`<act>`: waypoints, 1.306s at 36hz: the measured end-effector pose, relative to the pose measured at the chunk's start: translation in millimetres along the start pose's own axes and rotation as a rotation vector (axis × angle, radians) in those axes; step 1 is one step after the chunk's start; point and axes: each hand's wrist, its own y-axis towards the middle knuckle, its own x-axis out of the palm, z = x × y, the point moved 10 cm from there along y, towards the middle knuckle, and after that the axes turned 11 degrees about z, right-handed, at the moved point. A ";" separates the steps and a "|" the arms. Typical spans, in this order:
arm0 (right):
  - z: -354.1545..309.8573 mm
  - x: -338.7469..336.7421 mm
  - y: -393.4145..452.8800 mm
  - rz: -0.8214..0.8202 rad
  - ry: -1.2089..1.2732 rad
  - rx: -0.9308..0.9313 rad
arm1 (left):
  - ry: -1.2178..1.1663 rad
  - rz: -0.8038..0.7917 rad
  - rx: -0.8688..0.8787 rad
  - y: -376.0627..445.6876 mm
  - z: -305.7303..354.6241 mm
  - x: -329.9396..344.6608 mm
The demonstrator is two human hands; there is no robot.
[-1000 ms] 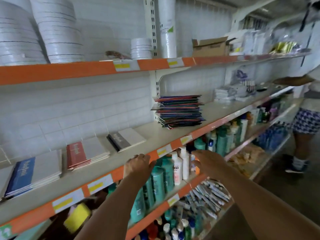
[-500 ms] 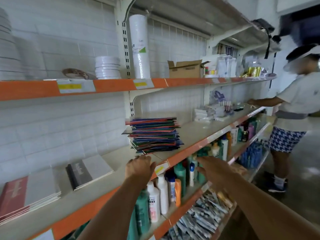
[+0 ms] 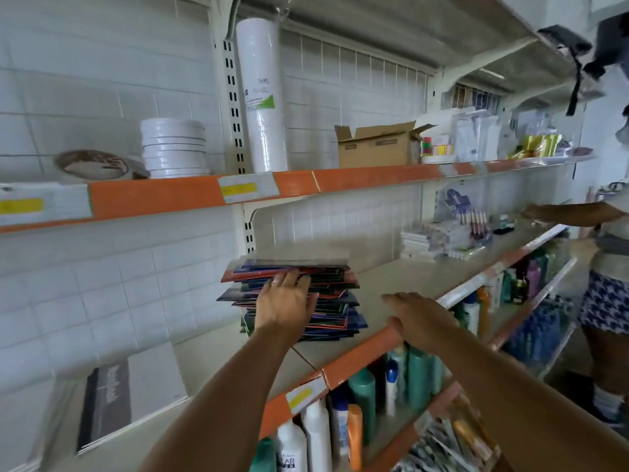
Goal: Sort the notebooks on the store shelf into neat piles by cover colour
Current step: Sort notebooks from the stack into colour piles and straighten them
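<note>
1. Nearest: two bare forearms reach in from the bottom edge toward the middle shelf [image 3: 408, 277], which has an orange front strip.
2. Below that strip, bottles [image 3: 360, 396] stand in rows on a lower shelf: teal, white, one orange.
3. Low left on the middle shelf lies a black-and-white notebook pile [image 3: 136, 393], flat, well apart from both hands.
4. Right hand [image 3: 420, 320]: palm down over the shelf's front edge, thumb at the orange strip, fingers straight and together, holding nothing. It sits just right of the mixed stack, not touching it.
5. Left hand [image 3: 286, 301]: back toward the camera, fingers [image 3: 289, 279] spread and fairly straight, laid against the front of the mixed notebook stack [image 3: 337, 301]. Fingertips reach its upper layers; no curl round any cover is visible. A ring shows on one finger.
6. The stack itself sits mid-shelf, ragged, with red, blue, green and dark covers skewed in several directions.
7. Farther right along the same shelf: small white packs [image 3: 418, 241] and clear packets, blurred.
8. Upper shelf: tape roll [image 3: 98, 165], stacked white discs [image 3: 173, 148], tall white roll [image 3: 260, 97], open cardboard box [image 3: 374, 146].
9. Far right: another person [image 3: 606, 277] in patterned shorts, one arm extended over the middle shelf.
</note>
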 end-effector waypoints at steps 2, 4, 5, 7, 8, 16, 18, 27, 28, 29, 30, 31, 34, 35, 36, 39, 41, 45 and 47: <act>7.8 4.5 14.4 0.011 0.007 -0.018 | 0.014 0.037 -0.001 16.0 10.0 -2.0; 15.3 8.7 29.1 0.028 0.001 -0.047 | 0.011 0.071 -0.008 30.9 23.0 -4.9; 18.9 10.5 36.5 0.035 0.001 -0.062 | 0.001 0.081 -0.021 37.5 29.6 -5.7; 25.9 13.6 50.4 0.037 0.009 -0.095 | -0.005 0.072 -0.050 48.9 42.8 -2.3; 29.0 15.3 56.7 0.037 0.017 -0.114 | 0.001 0.054 -0.060 54.1 49.4 2.2; 46.4 20.3 101.2 0.085 0.101 -0.270 | 0.162 -0.227 -0.230 75.6 65.3 46.0; 46.2 22.4 107.4 0.091 0.123 -0.302 | 0.196 -0.262 -0.264 75.2 63.3 49.0; 23.7 15.7 120.2 0.225 0.242 -0.389 | 0.196 -0.215 -0.362 64.7 51.1 20.5; 20.0 14.2 122.2 0.238 0.253 -0.386 | 0.197 -0.210 -0.366 63.2 49.3 19.2; 16.5 12.2 124.0 0.252 0.263 -0.381 | 0.198 -0.201 -0.364 62.0 47.8 18.6; 13.1 10.3 126.1 0.264 0.275 -0.373 | 0.200 -0.190 -0.358 61.3 46.3 18.9; 10.0 8.2 128.0 0.276 0.291 -0.362 | 0.205 -0.175 -0.348 61.1 44.8 19.3; 0.4 4.3 133.0 0.287 0.354 -0.336 | 0.239 -0.138 -0.320 63.4 37.8 21.6; -2.9 4.8 134.8 0.277 0.375 -0.327 | 0.246 -0.131 -0.314 64.4 35.4 22.2; -6.0 5.6 136.8 0.267 0.395 -0.319 | 0.254 -0.128 -0.308 65.2 32.9 22.5; -14.9 9.3 142.2 0.228 0.443 -0.308 | 0.297 -0.129 -0.283 67.4 27.6 21.7; -21.6 12.9 144.3 0.187 0.457 -0.312 | 0.312 -0.106 -0.276 68.7 23.1 18.5; -35.0 16.8 146.1 0.125 0.460 -0.338 | 0.292 -0.046 -0.314 70.2 10.6 11.4; -41.2 20.6 147.8 0.093 0.445 -0.357 | 0.290 -0.004 -0.335 70.3 6.4 7.6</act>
